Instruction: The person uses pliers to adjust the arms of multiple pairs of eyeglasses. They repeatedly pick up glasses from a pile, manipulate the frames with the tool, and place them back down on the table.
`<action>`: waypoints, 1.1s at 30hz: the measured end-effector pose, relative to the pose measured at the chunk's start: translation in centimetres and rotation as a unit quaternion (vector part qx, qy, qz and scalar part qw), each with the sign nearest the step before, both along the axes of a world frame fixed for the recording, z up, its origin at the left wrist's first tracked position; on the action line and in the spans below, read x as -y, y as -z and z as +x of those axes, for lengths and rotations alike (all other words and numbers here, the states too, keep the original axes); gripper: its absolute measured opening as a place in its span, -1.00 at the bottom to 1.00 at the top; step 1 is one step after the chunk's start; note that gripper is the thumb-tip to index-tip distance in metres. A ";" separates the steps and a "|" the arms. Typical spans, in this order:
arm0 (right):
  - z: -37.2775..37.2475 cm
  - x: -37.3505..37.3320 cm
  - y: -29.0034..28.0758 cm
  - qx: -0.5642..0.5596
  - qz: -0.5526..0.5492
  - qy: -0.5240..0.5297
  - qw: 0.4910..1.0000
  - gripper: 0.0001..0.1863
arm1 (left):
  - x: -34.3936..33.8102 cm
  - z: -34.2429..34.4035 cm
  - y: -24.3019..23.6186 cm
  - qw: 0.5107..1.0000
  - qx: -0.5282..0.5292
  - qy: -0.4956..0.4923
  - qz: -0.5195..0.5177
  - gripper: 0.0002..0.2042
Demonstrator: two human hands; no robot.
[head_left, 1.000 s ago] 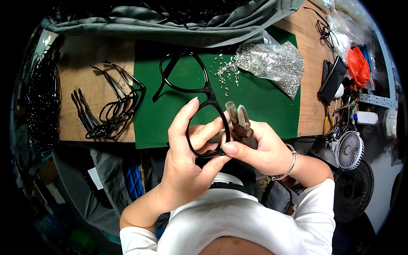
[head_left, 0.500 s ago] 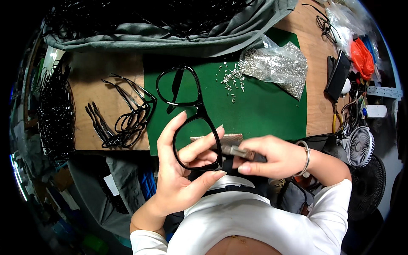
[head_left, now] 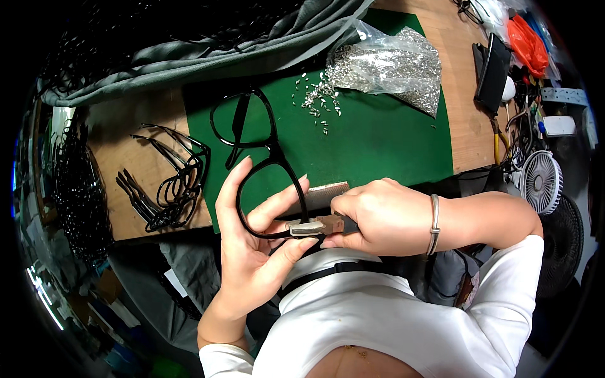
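Observation:
My left hand [head_left: 252, 246] grips a black glasses frame [head_left: 280, 160] by its lower rim, thumb and fingers round the lens opening. My right hand [head_left: 372, 220] is closed on metal pliers [head_left: 312, 227], whose pale jaws lie across the frame's lower right corner, by my left thumb. Under the frame is a green mat [head_left: 372, 138], with a small silvery plate [head_left: 331, 187] at its near edge. A clear bag of small silvery parts [head_left: 403, 63] lies at the mat's back, with loose pieces [head_left: 315, 101] spilled beside it.
Several black frames [head_left: 164, 183] lie on the wood at left, near dark heaped frames [head_left: 75, 176]. A grey cloth [head_left: 265, 53] with black items fills the back. At right are a phone [head_left: 493, 72], red bag [head_left: 529, 44], yellow-handled tool [head_left: 501, 145], white fan [head_left: 541, 183] and black fan [head_left: 561, 264].
My right hand has turned the pliers from upright to level and brought them across the frame's corner. My left hand has moved left with the frame. The whole view has shifted.

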State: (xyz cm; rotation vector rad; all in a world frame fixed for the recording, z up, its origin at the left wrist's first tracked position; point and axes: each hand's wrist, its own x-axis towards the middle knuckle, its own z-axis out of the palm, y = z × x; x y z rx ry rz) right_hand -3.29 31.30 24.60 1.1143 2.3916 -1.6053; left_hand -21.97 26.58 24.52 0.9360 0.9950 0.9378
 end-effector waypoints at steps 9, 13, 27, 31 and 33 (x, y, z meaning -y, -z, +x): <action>1.9 -3.0 2.8 0.033 0.101 0.007 0.994 -0.50 | -1.1 0.0 0.0 0.999 -0.026 -0.010 -0.032 -0.21; 0.2 -1.8 5.6 0.136 0.358 -0.004 0.924 -0.41 | -0.8 0.1 1.3 1.000 -0.015 0.015 0.018 -0.20; 1.3 -4.9 6.9 0.074 0.232 0.120 0.962 -0.85 | 3.3 -1.3 2.0 0.980 0.165 0.070 -0.089 -0.14; 1.1 -4.8 6.9 0.088 0.220 0.135 0.962 -0.85 | 3.2 -1.2 1.9 0.967 0.170 0.017 -0.190 -0.74; 0.6 -5.0 6.9 0.095 0.235 0.136 0.958 -0.85 | 3.2 -0.8 2.9 0.984 0.111 0.035 -0.136 -0.80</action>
